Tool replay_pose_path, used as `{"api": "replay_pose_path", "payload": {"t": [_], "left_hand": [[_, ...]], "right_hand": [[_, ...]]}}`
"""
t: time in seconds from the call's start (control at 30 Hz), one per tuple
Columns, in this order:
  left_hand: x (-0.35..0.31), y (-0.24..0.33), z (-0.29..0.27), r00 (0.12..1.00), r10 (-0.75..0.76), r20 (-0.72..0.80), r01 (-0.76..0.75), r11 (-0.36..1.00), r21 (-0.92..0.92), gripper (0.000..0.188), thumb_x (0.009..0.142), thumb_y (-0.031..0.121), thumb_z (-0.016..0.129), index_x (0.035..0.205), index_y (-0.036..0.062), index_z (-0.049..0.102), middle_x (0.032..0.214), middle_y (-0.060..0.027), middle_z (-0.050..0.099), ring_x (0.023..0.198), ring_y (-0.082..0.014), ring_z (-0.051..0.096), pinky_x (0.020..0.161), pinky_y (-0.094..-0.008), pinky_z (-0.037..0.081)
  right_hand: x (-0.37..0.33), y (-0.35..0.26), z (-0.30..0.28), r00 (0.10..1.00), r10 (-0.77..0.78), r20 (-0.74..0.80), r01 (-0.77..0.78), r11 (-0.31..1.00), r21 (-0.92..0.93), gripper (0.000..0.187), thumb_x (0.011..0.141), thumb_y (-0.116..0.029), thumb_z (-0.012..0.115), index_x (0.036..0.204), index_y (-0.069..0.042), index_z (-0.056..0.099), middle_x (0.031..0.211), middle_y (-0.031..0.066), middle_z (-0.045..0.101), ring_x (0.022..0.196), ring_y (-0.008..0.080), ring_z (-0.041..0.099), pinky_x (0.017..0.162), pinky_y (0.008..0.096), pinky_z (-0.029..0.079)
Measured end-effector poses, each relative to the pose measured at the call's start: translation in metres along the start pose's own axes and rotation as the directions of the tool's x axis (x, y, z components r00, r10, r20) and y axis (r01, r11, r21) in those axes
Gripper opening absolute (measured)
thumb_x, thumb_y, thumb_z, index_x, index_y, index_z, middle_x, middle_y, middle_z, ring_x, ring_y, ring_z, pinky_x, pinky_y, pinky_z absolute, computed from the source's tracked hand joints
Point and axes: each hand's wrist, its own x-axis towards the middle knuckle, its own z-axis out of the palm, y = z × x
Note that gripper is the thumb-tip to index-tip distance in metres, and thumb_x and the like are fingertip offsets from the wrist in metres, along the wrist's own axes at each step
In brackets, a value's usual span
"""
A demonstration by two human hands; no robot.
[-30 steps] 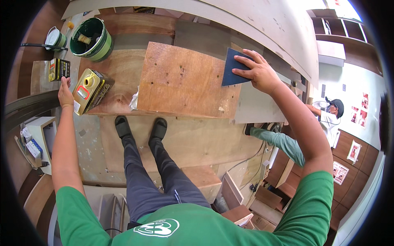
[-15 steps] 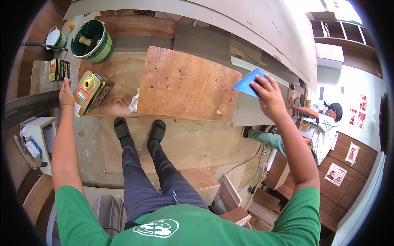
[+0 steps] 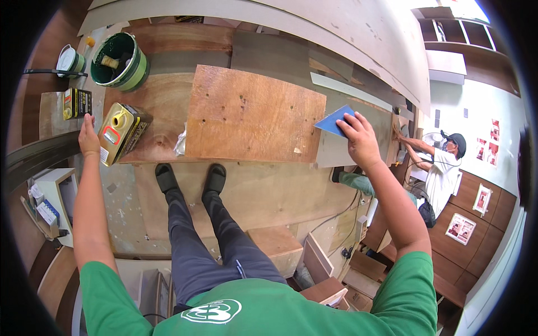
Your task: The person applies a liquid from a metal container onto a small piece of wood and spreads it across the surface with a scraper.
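Observation:
My right hand [image 3: 363, 140] grips a blue flat spreader [image 3: 335, 122], holding it by the right end of a brown wooden panel [image 3: 252, 115]. Dark spots like nail holes mark the panel's face. On the left, my left hand [image 3: 88, 137] has its fingers stretched out, with nothing seen in it. Beside it stands a gold and black rectangular can [image 3: 120, 133] with a yellow spout; whether the fingers touch it I cannot tell. A smaller black and yellow can [image 3: 77, 103] sits just beyond the fingertips.
A green bucket [image 3: 131, 75] with a roller or brush inside stands at the far left, near a lidded pail [image 3: 70, 61]. A crumpled white scrap [image 3: 180, 143] lies by the panel. Large boards [image 3: 336, 33] lean behind. To the right, a person [image 3: 443, 173] works. Cables cross the floor.
My right hand and the spreader have shifted slightly left and down, and the spreader's face looks darker. The person at the right has changed posture. The whole view has shifted slightly.

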Motion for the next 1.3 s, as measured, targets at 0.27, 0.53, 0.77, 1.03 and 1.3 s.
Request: {"api": "replay_pose_path", "payload": {"t": [0.27, 0.53, 0.77, 1.03, 1.3], "left_hand": [[-0.002, 0.005, 0.004, 0.999, 0.037, 0.002, -0.037, 0.995, 0.089, 0.066, 0.104, 0.056, 0.039, 0.124, -0.0007, 0.067, 0.119, -0.0142, 0.070, 0.113, -0.0242, 0.064, 0.102, -0.0347, 0.045], [-0.004, 0.008, 0.008, 1.000, -0.005, 0.001, 0.005, 1.000, -0.010, 0.068, 0.104, 0.056, 0.039, 0.125, -0.0029, 0.066, 0.121, -0.0150, 0.069, 0.114, -0.0253, 0.063, 0.103, -0.0358, 0.045], [-0.002, 0.004, 0.003, 1.000, 0.009, 0.010, -0.009, 0.997, 0.082, 0.066, 0.103, 0.057, 0.040, 0.126, 0.0001, 0.065, 0.122, -0.0161, 0.069, 0.118, -0.0275, 0.063, 0.104, -0.0360, 0.044], [-0.001, 0.005, -0.002, 1.000, 0.019, -0.008, -0.018, 0.995, 0.098, 0.066, 0.103, 0.057, 0.039, 0.125, 0.0003, 0.066, 0.123, -0.0160, 0.069, 0.119, -0.0276, 0.063, 0.103, -0.0363, 0.044], [-0.005, 0.009, 0.007, 1.000, 0.020, 0.016, -0.022, 0.996, 0.086, 0.067, 0.103, 0.057, 0.038, 0.125, -0.0003, 0.066, 0.123, -0.0174, 0.069, 0.119, -0.0294, 0.063, 0.104, -0.0371, 0.044]], "right_hand": [[0.073, -0.024, -0.030, 0.974, -0.213, 0.076, 0.218, 0.974, -0.061, 0.062, 0.082, 0.004, 0.058, 0.133, -0.032, 0.062, 0.147, 0.0060, 0.050, 0.143, 0.0323, 0.037, 0.118, 0.0502, 0.031], [0.022, 0.014, -0.007, 0.985, -0.096, 0.145, 0.109, 0.991, -0.080, 0.063, 0.082, 0.003, 0.058, 0.134, -0.033, 0.059, 0.143, 0.0088, 0.051, 0.141, 0.0348, 0.038, 0.117, 0.0529, 0.031], [-0.025, -0.011, -0.039, 0.968, -0.026, 0.249, 0.048, 0.995, -0.084, 0.051, 0.085, -0.001, 0.060, 0.131, -0.024, 0.063, 0.136, 0.0104, 0.057, 0.132, 0.0313, 0.049, 0.112, 0.0477, 0.038], [0.016, -0.069, -0.058, 0.811, 0.406, 0.420, -0.584, 0.607, 0.540, 0.031, 0.091, -0.011, 0.059, 0.120, -0.004, 0.065, 0.107, 0.0200, 0.066, 0.094, 0.0373, 0.065, 0.085, 0.0442, 0.052], [0.016, -0.113, -0.008, 0.972, 0.165, 0.166, -0.184, 0.977, 0.104, 0.044, 0.089, -0.013, 0.058, 0.130, 0.002, 0.053, 0.113, 0.0162, 0.059, 0.100, 0.0354, 0.060, 0.085, 0.0417, 0.055]]}}
